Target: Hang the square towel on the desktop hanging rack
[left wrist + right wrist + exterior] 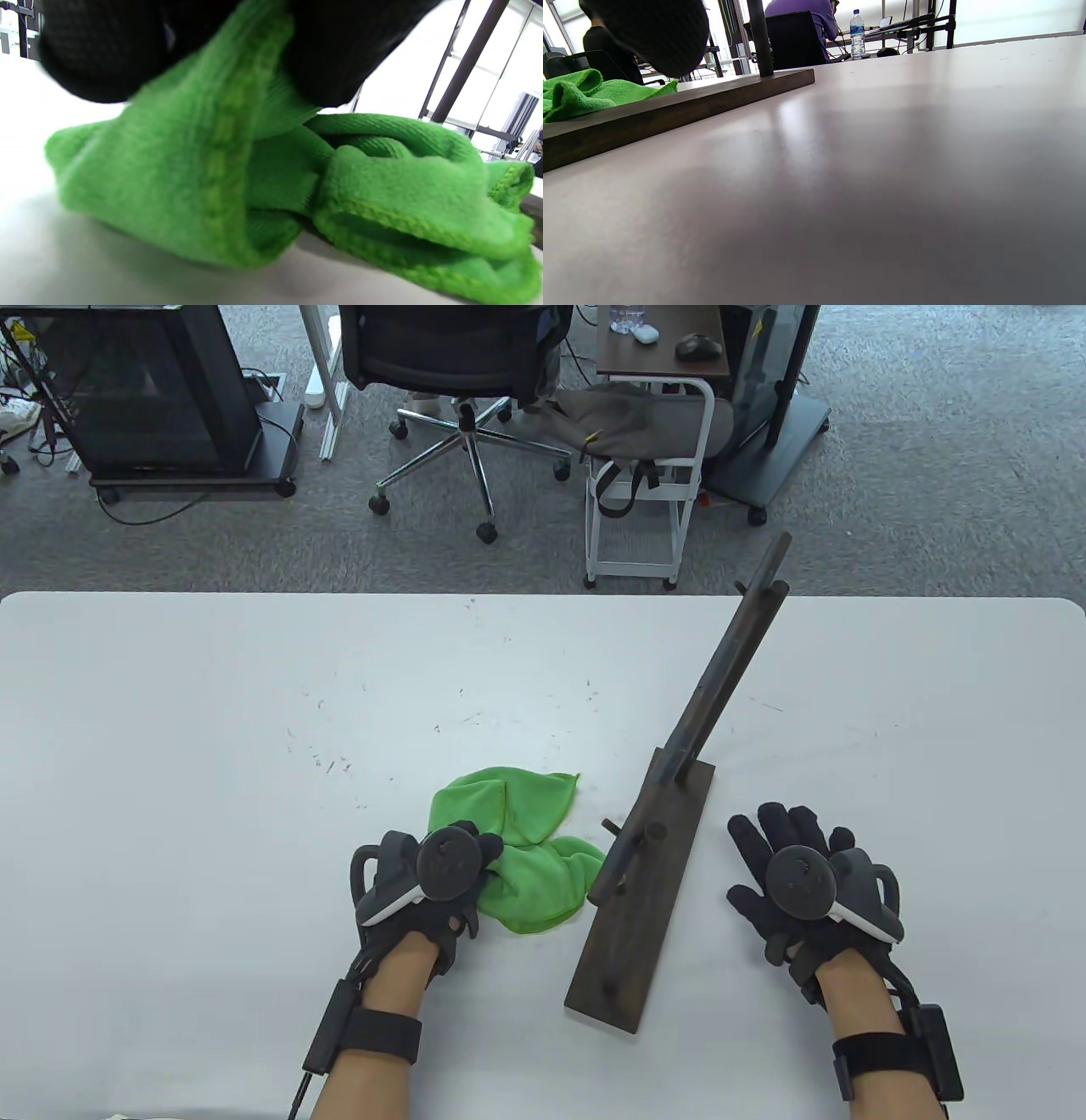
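Note:
A crumpled green square towel [517, 848] lies on the white table [212, 729], left of the rack. My left hand [441, 869] sits on its left part; in the left wrist view its fingertips [335, 55] pinch a raised fold of the towel [220, 169]. The dark wooden hanging rack [645, 891] has a long base board and a tall bar [730, 661] rising on posts. My right hand [785, 848] rests flat on the table right of the base, fingers spread, holding nothing. The right wrist view shows the base [670, 106] and towel [581, 93].
The table's far edge runs across the table view. Beyond it on the floor stand an office chair [458, 381], a white cart [649, 500] and a black cabinet [153, 398].

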A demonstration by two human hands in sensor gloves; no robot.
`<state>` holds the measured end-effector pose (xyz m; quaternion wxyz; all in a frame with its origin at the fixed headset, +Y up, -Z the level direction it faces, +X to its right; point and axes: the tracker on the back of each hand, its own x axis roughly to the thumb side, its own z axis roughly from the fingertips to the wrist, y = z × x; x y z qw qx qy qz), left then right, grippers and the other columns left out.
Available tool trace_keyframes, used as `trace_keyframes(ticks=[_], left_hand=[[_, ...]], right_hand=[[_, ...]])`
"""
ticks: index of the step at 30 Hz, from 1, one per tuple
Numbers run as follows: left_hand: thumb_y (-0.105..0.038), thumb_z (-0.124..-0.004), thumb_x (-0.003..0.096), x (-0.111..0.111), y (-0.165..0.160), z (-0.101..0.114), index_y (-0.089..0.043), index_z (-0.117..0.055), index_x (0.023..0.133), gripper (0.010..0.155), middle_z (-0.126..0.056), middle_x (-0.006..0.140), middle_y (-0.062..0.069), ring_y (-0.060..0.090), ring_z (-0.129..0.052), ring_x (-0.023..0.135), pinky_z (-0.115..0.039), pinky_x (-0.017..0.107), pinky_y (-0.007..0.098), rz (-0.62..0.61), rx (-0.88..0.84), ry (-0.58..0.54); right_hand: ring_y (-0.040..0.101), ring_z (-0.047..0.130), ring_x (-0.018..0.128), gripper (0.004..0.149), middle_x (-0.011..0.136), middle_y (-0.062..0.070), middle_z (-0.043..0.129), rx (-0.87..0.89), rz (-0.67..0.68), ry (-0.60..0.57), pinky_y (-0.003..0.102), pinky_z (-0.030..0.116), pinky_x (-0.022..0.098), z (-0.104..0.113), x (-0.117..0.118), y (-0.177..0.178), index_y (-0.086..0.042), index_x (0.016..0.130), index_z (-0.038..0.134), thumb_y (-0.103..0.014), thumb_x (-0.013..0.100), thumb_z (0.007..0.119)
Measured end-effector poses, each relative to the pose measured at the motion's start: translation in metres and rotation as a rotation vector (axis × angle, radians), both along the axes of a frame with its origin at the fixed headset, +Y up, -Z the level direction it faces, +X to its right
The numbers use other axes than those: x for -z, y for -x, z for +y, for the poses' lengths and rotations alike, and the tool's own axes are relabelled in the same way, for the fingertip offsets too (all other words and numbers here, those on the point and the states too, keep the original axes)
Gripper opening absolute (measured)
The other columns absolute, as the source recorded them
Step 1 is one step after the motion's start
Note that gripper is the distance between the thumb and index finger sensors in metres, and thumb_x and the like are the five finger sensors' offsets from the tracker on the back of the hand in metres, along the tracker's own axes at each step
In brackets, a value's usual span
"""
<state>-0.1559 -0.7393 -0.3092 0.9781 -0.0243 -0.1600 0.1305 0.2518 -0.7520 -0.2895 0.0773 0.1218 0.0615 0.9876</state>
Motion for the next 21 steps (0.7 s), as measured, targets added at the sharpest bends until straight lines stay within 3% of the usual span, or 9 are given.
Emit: trace_keyframes(ticks=[8,13,21], left_hand=[[-0.021,-0.092,0.0426,-0.001,0.018,0.014,-0.021,-0.089,0.088,0.045,-0.091,0.082,0.013,0.023,-0.109,0.029,-0.094,0.02,0.037,0.075,-0.222,-0.055],[-0.02,-0.09,0.0435,-0.005,0.038,0.021,-0.021,-0.088,0.089,0.045,-0.09,0.083,0.013,0.021,-0.109,0.028,-0.095,0.017,0.034,0.161,-0.523,-0.075],[-0.018,-0.086,0.047,-0.01,0.056,0.012,-0.023,-0.086,0.092,0.045,-0.086,0.088,0.013,0.022,-0.109,0.037,-0.1,0.017,0.028,0.239,-1.176,0.048]], right_hand=[[0.048,0.024,0.104,0.077,0.117,0.012,0.019,0.005,-0.002,0.016,0.077,0.023,0.062,0.0,0.0,-0.001,-0.04,0.102,0.02,-0.055,0.051,0.075],[0.049,0.025,0.104,0.076,0.117,0.013,0.021,0.019,-0.001,0.021,0.077,0.024,0.062,0.0,0.001,-0.001,-0.04,0.102,0.02,-0.055,0.052,0.075],[0.049,0.026,0.104,0.076,0.117,0.013,0.021,0.021,0.0,0.03,0.077,0.024,0.062,0.0,0.001,0.0,-0.04,0.102,0.02,-0.055,0.052,0.074]])
